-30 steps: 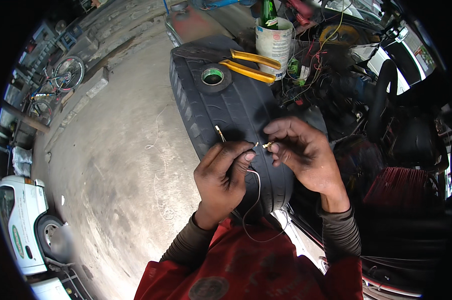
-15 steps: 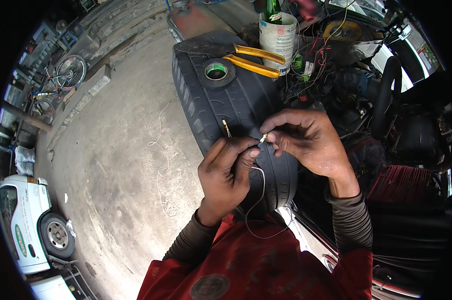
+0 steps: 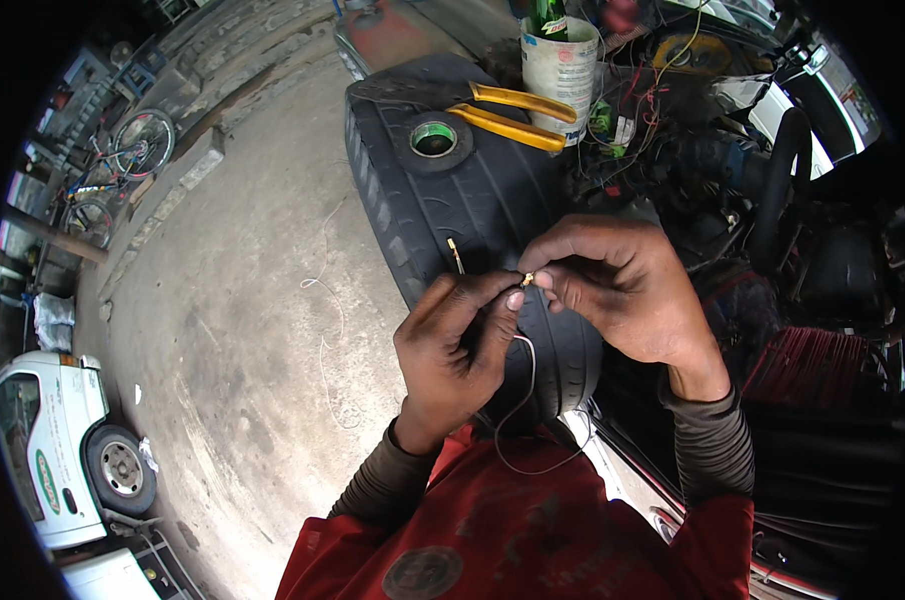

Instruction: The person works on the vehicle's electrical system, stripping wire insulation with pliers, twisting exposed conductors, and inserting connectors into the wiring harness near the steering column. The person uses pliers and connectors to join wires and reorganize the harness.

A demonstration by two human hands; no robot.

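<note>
Floor: concrete, lit pale, filling the left half of the frame.
Vehicle [image 3: 62,430]: white, at lower left; its side bears a green oval emblem [image 3: 48,482] with pale lettering.
Bicycle [image 3: 142,146]: at upper left.
Tyre [image 3: 502,215]: black, grooved tread, lying beneath the hands at centre and serving as a worktop.
Shirt [image 3: 562,515]: red, worn by the person at bottom centre; dark round badge [image 3: 422,572] and faded lettering on the cloth.
Bucket [image 3: 557,85]: white, top centre, just beyond the tyre; lines of small dark print and a blue band near the base. Contents: one green glass bottle [image 3: 546,20], upright, labelled; the rest is hidden by the rim.
Pliers [image 3: 507,127]: yellow handles, dark head, laid on the tyre's far end.
Left hand [image 3: 452,345]: thumb and forefinger pinched on a thin pale wire [image 3: 533,368], which loops down over the shirt.
Right hand [image 3: 627,290]: thumb and forefinger closed on a small brass terminal [image 3: 527,280], at centre. The two hands' fingertips meet there; whether wire sits inside it cannot be told.
Tape roll [image 3: 458,152]: black, green core, lying beside the pliers.
Second terminal [image 3: 452,245]: brass-coloured, projecting above the left hand.
</note>
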